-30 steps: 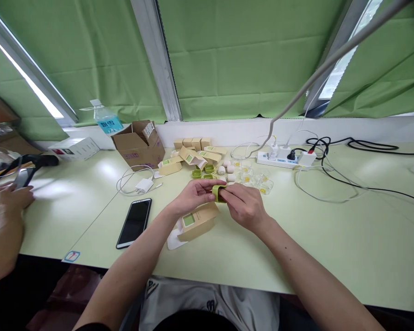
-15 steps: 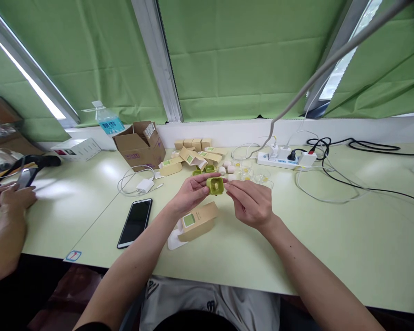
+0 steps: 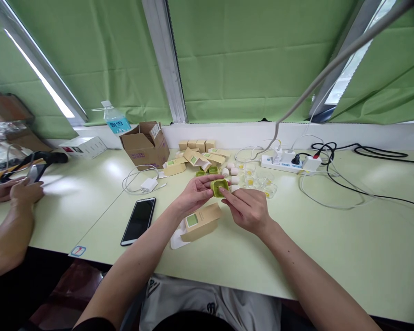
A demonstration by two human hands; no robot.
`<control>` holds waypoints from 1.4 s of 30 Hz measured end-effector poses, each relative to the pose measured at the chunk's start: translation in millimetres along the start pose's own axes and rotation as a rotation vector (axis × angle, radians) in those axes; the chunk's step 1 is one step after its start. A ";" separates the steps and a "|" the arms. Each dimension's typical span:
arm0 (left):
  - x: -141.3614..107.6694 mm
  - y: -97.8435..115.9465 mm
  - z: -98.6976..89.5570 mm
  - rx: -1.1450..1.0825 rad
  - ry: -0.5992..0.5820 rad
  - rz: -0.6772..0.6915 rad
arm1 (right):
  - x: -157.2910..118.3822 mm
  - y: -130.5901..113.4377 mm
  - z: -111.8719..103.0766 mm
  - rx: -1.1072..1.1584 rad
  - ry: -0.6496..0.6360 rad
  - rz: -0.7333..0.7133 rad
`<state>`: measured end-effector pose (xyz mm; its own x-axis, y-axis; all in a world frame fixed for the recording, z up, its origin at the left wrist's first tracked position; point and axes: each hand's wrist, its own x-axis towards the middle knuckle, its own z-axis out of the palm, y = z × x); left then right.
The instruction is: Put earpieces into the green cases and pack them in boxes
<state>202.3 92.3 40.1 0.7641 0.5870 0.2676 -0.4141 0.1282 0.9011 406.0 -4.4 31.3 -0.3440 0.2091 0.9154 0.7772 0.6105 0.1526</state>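
My left hand grips a small square green plastic cup, its open side tilted toward me. The index finger of my right hand reaches into the cup, while its other fingers are curled in; the fingertip hides part of the inside, and whether anything is pinched there I cannot make out. Below the cup lies an opened kraft carton with a green label. Just behind my hands are more green cups, several pinkish-white rounded pieces and clear plastic cups with yellow inside.
Several small kraft boxes and a larger cardboard box stand at the back. To the left are a phone and a white charger. A power strip with cables is at right. Another person's hands hold a device at far left.
My right index finger has moved from beside the green cup's rim into the cup. The cup has tilted somewhat, and the whole view has shifted slightly.
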 end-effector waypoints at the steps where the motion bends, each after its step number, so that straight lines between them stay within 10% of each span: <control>1: 0.2 -0.2 -0.1 -0.004 0.004 -0.003 | 0.1 -0.3 -0.3 0.000 -0.001 0.000; 29: 1.1 -1.1 2.2 0.017 0.036 -0.012 | -4.8 0.1 3.4 -0.004 -0.109 0.130; 42: 4.5 -3.8 -2.3 0.096 0.093 -0.060 | -14.0 6.5 5.3 -0.022 -0.353 0.193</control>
<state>206.2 96.3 37.1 0.7349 0.6529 0.1836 -0.3165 0.0908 0.9442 413.0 0.7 17.5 -0.3475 0.5702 0.7444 0.8552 0.5183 0.0022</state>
